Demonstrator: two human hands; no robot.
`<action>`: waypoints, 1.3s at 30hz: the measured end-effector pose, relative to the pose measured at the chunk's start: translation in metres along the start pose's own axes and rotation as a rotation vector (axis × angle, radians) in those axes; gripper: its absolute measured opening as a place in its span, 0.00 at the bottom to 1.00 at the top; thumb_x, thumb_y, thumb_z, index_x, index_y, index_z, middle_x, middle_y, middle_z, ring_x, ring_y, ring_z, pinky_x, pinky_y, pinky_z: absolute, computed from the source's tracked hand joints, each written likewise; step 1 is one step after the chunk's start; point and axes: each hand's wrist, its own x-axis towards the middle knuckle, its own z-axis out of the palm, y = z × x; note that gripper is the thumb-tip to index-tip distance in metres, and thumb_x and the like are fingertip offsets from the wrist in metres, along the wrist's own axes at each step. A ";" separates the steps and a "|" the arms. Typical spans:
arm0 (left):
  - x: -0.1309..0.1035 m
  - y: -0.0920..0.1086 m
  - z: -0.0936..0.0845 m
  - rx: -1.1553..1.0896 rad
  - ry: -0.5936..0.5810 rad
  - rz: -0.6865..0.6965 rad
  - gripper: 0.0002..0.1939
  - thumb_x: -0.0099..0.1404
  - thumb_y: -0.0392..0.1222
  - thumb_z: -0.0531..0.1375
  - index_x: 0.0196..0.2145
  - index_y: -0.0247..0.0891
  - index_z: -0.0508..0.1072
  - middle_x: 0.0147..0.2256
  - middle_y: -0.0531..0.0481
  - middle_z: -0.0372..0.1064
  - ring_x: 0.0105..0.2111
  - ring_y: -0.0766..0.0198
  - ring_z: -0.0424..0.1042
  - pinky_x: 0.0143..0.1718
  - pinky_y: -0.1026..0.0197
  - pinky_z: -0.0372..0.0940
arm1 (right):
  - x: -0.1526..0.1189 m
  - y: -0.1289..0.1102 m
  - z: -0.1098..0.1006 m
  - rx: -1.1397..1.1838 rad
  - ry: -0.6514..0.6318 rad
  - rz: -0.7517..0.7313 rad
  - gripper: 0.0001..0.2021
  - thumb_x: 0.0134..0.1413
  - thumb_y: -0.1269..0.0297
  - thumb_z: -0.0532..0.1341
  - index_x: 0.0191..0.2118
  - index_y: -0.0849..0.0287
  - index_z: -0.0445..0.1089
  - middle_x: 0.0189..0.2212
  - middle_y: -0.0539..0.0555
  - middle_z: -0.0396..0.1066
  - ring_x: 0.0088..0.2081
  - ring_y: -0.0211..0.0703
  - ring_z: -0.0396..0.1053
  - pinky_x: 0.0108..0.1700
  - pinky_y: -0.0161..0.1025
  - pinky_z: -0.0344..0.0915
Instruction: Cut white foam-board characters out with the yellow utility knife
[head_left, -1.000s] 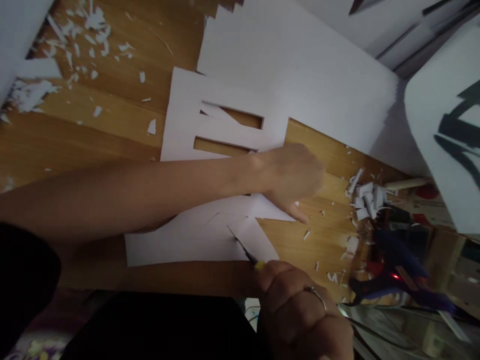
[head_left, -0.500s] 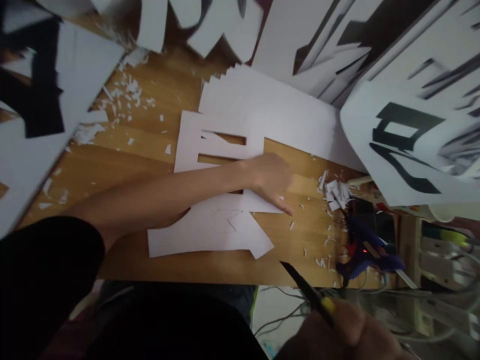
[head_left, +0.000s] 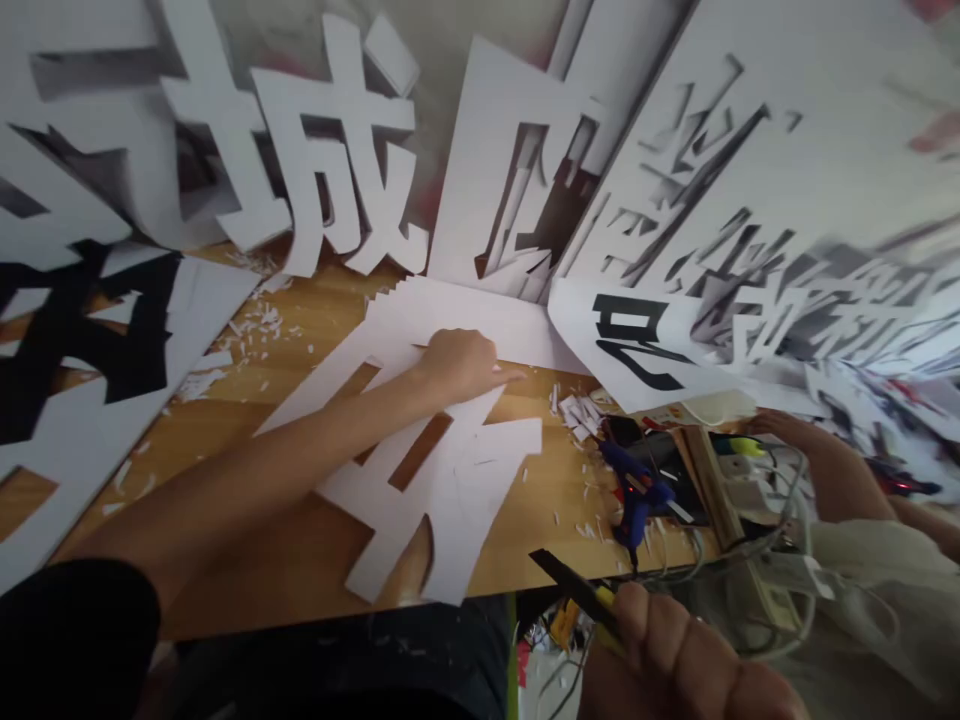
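Note:
A white cut-out sheet with slots lies turned at an angle on the wooden table. My left hand is closed at its upper part, fingers curled down and partly hidden, one digit stretched to the right. Below the table's front edge, my right hand is wrapped round a black utility knife, whose blade points up and left. Beyond my left hand lies a stack of white sheets.
A blue glue gun stands by cables and a power strip on the right. White scraps are scattered about. Large white cut-out characters stand at the back. Another person's arm shows at right. A black character lies left.
The cut-out sheet has turned, its slots now slanting. My left hand has moved away from me, towards the stack. The view has tilted up, showing more at the back and right. The knife stays held.

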 end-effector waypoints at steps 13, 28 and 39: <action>0.008 0.000 0.060 -0.152 -0.009 0.520 0.15 0.67 0.50 0.58 0.32 0.37 0.75 0.40 0.46 0.72 0.42 0.60 0.68 0.42 0.59 0.60 | 0.000 0.044 0.075 0.014 0.198 0.116 0.22 0.59 0.66 0.53 0.16 0.58 0.45 0.12 0.45 0.40 0.18 0.30 0.47 0.23 0.44 0.50; 0.023 0.004 0.083 -0.165 -0.050 0.618 0.16 0.68 0.41 0.52 0.31 0.36 0.78 0.33 0.45 0.75 0.37 0.54 0.72 0.37 0.52 0.58 | -0.007 0.075 0.097 -0.256 0.127 0.210 0.25 0.62 0.60 0.55 0.16 0.59 0.46 0.13 0.44 0.42 0.18 0.31 0.51 0.24 0.42 0.55; 0.024 0.003 0.084 -0.168 -0.054 0.610 0.16 0.67 0.40 0.51 0.31 0.36 0.77 0.32 0.45 0.74 0.35 0.55 0.71 0.36 0.52 0.57 | -0.014 0.078 0.088 -0.254 0.050 0.240 0.23 0.64 0.61 0.54 0.19 0.59 0.48 0.15 0.44 0.46 0.20 0.32 0.53 0.27 0.43 0.55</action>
